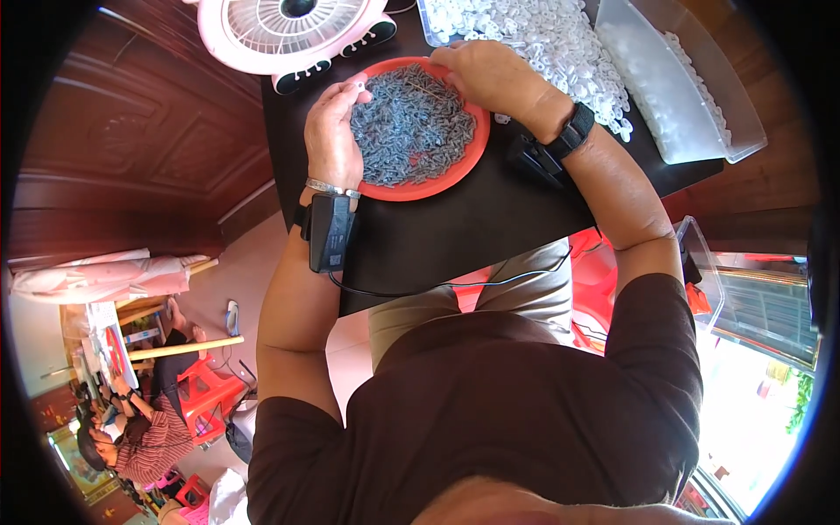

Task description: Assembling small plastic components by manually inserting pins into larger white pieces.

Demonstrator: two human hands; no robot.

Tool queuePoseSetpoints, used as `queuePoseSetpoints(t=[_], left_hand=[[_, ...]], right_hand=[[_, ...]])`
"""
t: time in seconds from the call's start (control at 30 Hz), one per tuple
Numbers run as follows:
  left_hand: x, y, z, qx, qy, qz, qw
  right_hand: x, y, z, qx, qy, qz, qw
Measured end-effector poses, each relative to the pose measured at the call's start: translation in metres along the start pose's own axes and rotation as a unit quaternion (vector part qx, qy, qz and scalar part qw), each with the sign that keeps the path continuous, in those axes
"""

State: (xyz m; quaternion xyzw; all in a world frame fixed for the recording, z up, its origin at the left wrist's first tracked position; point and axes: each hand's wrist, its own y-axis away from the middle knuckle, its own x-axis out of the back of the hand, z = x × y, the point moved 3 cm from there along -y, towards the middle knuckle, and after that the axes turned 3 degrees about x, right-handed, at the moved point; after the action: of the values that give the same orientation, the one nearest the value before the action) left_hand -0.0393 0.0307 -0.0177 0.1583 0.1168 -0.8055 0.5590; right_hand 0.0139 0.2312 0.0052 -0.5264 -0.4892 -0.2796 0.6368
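We see the left hand [332,131] curled on the near-left rim of the red bowl [437,179], fingers in the grey pieces [411,122] | right hand [490,74] gripping the far rim | bowl sits on the black desk [455,236] | white pieces [551,39] just beyond | clear bin [674,96] right | pink fan [289,31] far left.

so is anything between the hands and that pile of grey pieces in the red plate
No. The left hand and right hand both rest directly on the grey pieces in the red plate; nothing lies between.
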Motion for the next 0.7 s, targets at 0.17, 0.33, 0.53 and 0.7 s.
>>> queuePoseSetpoints(t=[0.17,0.33,0.53,0.7], left_hand=[[-0.001,0.007,0.006,-0.003,-0.054,-0.067,0.996],[-0.008,0.011,0.008,-0.015,-0.076,-0.12,0.99],[-0.011,0.013,0.015,-0.073,-0.045,-0.044,0.995],[-0.003,0.01,0.012,-0.061,-0.076,0.001,0.995]], right_hand=[[0.004,-0.005,-0.013,-0.012,-0.006,0.0,1.0],[0.001,-0.005,-0.02,0.094,0.003,0.052,0.994],[-0.003,-0.006,-0.024,0.176,-0.101,-0.028,0.979],[0.009,-0.005,-0.039,0.108,-0.246,-0.115,0.956]])
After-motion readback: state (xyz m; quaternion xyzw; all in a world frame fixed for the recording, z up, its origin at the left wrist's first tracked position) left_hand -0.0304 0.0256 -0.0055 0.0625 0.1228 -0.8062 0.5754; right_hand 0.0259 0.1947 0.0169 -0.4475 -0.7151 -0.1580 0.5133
